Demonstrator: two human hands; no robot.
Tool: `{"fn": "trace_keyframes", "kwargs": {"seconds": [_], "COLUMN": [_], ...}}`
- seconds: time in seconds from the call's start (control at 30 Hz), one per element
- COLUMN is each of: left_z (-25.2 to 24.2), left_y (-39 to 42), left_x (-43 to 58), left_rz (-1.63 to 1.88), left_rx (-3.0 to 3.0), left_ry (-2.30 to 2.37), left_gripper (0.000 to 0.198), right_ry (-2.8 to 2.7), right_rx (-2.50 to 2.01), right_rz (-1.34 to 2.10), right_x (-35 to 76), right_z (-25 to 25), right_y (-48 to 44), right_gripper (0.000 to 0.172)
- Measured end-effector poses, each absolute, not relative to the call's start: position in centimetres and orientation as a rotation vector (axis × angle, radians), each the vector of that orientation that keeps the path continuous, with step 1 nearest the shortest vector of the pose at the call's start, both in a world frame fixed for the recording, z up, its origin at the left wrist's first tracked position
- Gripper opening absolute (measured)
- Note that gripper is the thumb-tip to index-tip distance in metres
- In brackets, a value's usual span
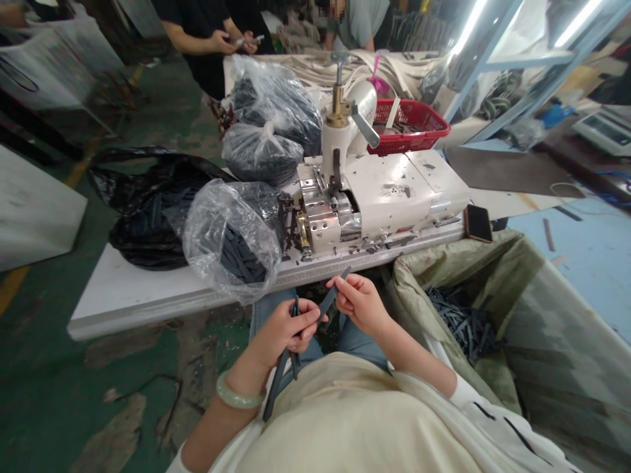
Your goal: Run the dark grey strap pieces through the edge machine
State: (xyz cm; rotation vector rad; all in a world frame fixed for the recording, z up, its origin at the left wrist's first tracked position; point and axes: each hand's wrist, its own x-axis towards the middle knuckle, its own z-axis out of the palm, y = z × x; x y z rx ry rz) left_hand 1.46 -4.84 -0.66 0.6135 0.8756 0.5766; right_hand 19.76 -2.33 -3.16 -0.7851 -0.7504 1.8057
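My left hand (298,325) is closed around several dark strips (276,384), which hang down toward my lap. Between my two hands runs one dark blue-grey strip (329,301). Its upper end is pinched in the fingers of my right hand (359,301), and its lower end meets my left thumb and fingers. Both hands are over my lap, just in front of the table edge. Beyond them stands a white sewing-type machine (389,190) with a metal working head (325,220), dotted with dark scraps.
An open clear plastic bag (211,230) of dark strips and a black bag (148,171) lie left of the machine. A fabric-lined bin (522,263) at right holds strips (466,325). A phone (478,223) rests by the machine; a red basket (424,138) is behind. People stand across the table.
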Motion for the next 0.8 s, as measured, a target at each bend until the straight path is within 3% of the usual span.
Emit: {"fn": "trace_keyframes", "kwargs": {"seconds": [0.17, 0.4, 0.8], "left_z": [-1.6, -2.0, -1.6], "left_y": [-4.5, -4.2, -3.6], "left_x": [2.0, 1.8, 1.1], "left_rz": [0.532, 0.529, 0.538], "left_rx": [0.563, 0.573, 0.579], "left_ry": [0.765, 0.772, 0.815], "left_gripper": [0.026, 0.031, 0.024], "right_ry": [-0.841, -0.932, -0.889], "right_rx": [-0.676, -0.906, -0.971], "right_rz": [1.923, 1.728, 1.72], "right_x": [19.9, 19.2, 18.5], "right_z": [-3.1, -2.9, -3.7], "right_y": [-2.6, -1.7, -0.8], "right_gripper": [0.03, 0.034, 0.033]}}
